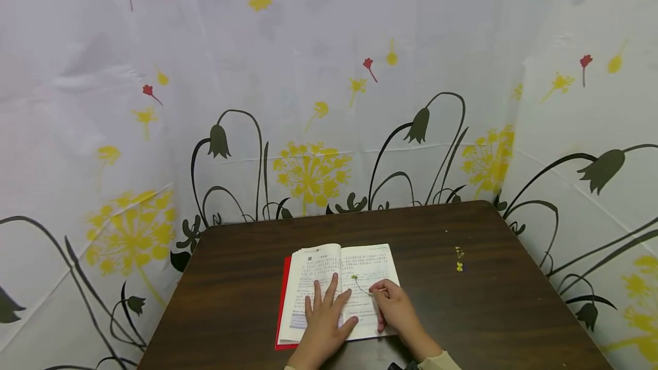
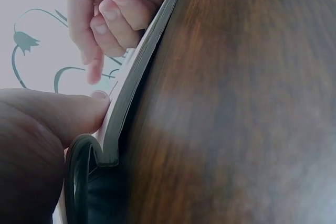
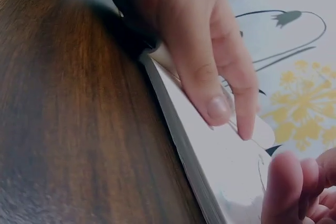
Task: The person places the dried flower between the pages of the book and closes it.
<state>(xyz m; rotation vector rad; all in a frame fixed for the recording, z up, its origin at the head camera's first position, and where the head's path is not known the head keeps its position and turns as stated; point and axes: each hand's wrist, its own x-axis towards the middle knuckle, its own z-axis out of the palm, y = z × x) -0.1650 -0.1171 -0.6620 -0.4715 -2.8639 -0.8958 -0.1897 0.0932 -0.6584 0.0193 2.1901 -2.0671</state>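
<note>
An open book (image 1: 370,258) with printed pages and a red cover edge lies on the table. My left hand (image 1: 325,320) rests on it with fingers spread, mostly over the left page; its thumb (image 2: 79,114) presses near the book's lower edge in the left wrist view. Over the right page, my right hand (image 1: 394,305) pinches the thin stem of a small yellow-green flower (image 1: 354,277). The blossom end points toward the book's middle. In the right wrist view, the stem (image 3: 261,174) runs as a fine line beside the right fingertips (image 3: 285,177).
On the dark wooden table (image 1: 236,278), a small yellow and purple flower (image 1: 460,266) lies to the right of the book. Just behind it is a dry yellowish sprig (image 1: 459,252). A flower-printed curtain (image 1: 308,73) hangs behind the table.
</note>
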